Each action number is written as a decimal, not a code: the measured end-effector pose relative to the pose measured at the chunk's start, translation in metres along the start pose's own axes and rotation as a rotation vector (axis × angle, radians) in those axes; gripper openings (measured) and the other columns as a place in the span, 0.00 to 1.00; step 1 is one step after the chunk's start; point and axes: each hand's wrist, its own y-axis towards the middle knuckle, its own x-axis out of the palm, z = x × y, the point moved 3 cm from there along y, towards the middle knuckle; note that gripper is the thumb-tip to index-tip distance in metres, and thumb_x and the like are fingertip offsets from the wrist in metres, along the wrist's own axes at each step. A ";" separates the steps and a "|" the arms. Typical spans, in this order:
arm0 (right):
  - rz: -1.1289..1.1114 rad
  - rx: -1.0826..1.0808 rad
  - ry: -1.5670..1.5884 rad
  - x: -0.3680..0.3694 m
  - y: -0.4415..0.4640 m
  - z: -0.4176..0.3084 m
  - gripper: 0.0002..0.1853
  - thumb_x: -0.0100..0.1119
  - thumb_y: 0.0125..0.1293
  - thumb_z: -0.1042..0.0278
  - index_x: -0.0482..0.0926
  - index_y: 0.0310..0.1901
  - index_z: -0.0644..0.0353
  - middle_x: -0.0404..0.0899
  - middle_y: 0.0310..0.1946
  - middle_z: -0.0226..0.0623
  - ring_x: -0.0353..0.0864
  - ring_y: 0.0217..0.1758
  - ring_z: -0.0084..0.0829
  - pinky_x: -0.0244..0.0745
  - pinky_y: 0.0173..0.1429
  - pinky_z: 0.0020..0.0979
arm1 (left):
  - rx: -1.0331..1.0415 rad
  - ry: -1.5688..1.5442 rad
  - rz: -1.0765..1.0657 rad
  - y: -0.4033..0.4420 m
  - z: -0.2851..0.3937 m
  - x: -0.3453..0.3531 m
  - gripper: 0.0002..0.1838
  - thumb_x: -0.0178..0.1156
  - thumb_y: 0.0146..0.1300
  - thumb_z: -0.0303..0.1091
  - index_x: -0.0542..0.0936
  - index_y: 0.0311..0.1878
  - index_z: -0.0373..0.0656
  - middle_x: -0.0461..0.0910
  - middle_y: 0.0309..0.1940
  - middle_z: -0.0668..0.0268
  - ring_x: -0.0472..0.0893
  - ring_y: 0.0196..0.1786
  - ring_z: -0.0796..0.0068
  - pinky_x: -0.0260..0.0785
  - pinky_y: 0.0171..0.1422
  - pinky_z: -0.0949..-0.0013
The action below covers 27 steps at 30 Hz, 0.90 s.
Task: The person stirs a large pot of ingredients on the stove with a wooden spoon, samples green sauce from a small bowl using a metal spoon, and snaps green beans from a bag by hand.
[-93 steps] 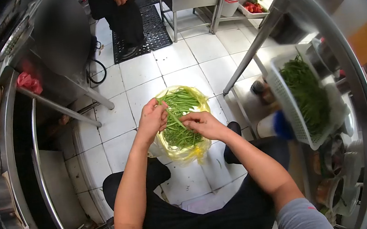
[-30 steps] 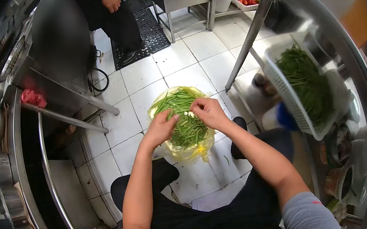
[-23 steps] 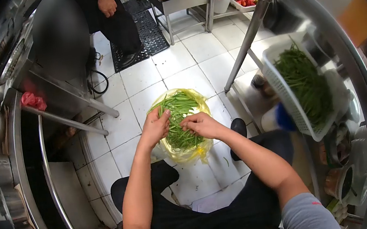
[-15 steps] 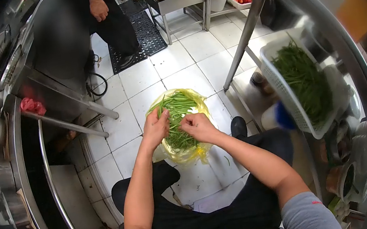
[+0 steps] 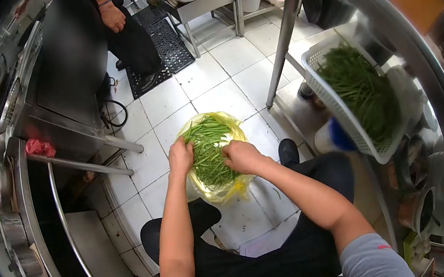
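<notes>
Person's left hand (image 5: 180,156) at the left edge of the green stems (image 5: 209,162), right hand (image 5: 243,157) over their right side. Fingers curled; tips hidden, can't tell what either pinches. Stems sit in an open yellow bag (image 5: 219,196) on floor tiles (image 5: 219,95). Light fingers, low over the bag, likely best against spills. Farther: co-worker's hand (image 5: 114,19).

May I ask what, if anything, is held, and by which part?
I cannot tell: left hand and right hand hide any grip on the green stalks.
</notes>
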 end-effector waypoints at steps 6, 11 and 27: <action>-0.111 -0.023 -0.033 -0.008 0.000 -0.006 0.12 0.60 0.55 0.64 0.81 0.37 0.63 0.80 0.37 0.50 0.81 0.42 0.47 0.76 0.49 0.42 | 0.009 0.104 -0.077 -0.003 0.004 0.010 0.12 0.61 0.57 0.33 0.75 0.41 0.36 0.79 0.33 0.43 0.79 0.41 0.40 0.72 0.45 0.47; 0.069 -0.056 0.104 -0.022 0.005 -0.011 0.12 0.58 0.58 0.65 0.80 0.39 0.64 0.80 0.36 0.49 0.80 0.41 0.48 0.75 0.48 0.42 | 0.152 -0.019 -0.001 -0.014 0.017 -0.003 0.15 0.61 0.54 0.31 0.75 0.44 0.37 0.79 0.31 0.44 0.79 0.39 0.42 0.72 0.44 0.49; 0.280 -0.193 0.188 -0.036 0.004 -0.029 0.08 0.54 0.59 0.70 0.78 0.32 0.66 0.78 0.31 0.48 0.79 0.36 0.49 0.74 0.43 0.43 | 0.345 -0.057 -0.088 -0.047 0.083 -0.051 0.08 0.59 0.54 0.26 0.73 0.38 0.37 0.79 0.28 0.47 0.79 0.36 0.45 0.71 0.40 0.51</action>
